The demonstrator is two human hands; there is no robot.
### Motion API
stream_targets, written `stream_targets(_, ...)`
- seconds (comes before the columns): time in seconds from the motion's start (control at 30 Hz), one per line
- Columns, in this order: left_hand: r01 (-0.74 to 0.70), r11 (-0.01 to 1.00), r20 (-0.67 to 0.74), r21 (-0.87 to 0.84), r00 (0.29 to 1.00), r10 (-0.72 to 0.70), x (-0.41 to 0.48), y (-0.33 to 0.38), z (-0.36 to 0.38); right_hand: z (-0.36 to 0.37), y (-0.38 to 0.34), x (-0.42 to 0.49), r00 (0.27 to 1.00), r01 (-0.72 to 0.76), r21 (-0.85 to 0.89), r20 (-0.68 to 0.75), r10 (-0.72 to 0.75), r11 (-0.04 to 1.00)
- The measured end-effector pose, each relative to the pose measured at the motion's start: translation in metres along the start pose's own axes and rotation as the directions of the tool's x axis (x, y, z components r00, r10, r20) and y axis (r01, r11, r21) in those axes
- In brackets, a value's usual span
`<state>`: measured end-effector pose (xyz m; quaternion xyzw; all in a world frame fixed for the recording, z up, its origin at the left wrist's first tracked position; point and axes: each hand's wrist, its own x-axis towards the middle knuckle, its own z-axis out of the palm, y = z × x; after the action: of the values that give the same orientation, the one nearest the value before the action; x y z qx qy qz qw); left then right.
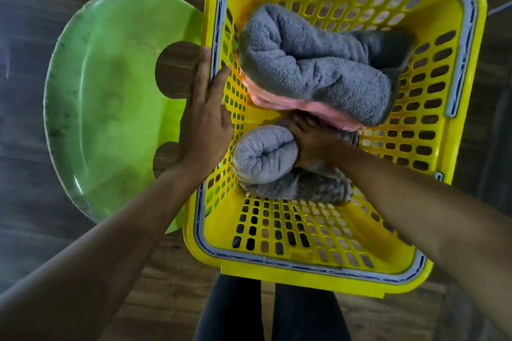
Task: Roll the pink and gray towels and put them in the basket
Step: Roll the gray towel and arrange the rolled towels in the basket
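Looking straight down into a yellow basket (343,271) with slotted walls and a gray handle (468,36) folded along the rim. Reaching in from 4 o'clock with the right hand (313,141), fingers curled and clamped on the near gray towel (263,152), rolled up and lying across the basket floor toward 7 o'clock, spiral end facing 9 o'clock. Bracing the 9 o'clock rim with the left hand (206,122): fingers straight and together along the outside, thumb laid over the rim onto the inner side, nothing clenched. Toward 12 o'clock of the gripped roll, 2 more towels inside the basket: a far gray towel (318,63), bulky and loosely rolled, lying on top of a pink towel (282,104), visible only as a strip along the gray one's 6 o'clock edge. Right-hand knuckles touching that pink strip. Outside at 9 o'clock, just beside the basket with 1 edge hidden behind it, a green plastic seat (110,91) on a wood-grain floor (27,174). At 6 o'clock, below the rim, 2 legs (235,310) in dark trousers.
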<state>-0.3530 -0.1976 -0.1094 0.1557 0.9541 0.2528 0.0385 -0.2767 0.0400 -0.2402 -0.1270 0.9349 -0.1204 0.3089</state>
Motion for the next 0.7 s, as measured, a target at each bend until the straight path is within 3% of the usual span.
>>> stream_targets(0.17, 0.005, 1.0, 0.006, 0.003, 1.0, -0.005, -0.001, 0.001, -0.002, 0.027, -0.018, -0.022, 0.984, -0.164, 0.101, 0.082, 0.156, 0.981)
stream_targets(0.3, 0.005, 1.0, 0.014, -0.001, 1.0, -0.005, 0.0, 0.002, -0.002, 0.033, -0.03, -0.032, 0.969, -0.247, 0.107, 0.049, 0.243, 0.963)
stream_targets(0.43, 0.004, 1.0, 0.016, 0.002, 1.0, -0.004, 0.0, 0.003, -0.002, 0.038, -0.014, -0.031, 0.987, -0.155, 0.076, 0.048, 0.152, 0.985)
stream_targets(0.53, 0.012, 1.0, 0.018, 0.0, 1.0, -0.012, 0.001, 0.002, -0.001, 0.031, -0.003, -0.023, 0.962, -0.181, 0.047, 0.218, 0.167, 0.982)
stream_targets(0.7, 0.01, 1.0, 0.022, -0.003, 1.0, -0.01, 0.0, 0.002, -0.001, 0.013, -0.014, -0.012, 0.88, -0.303, -0.062, 0.364, 0.304, 0.951)
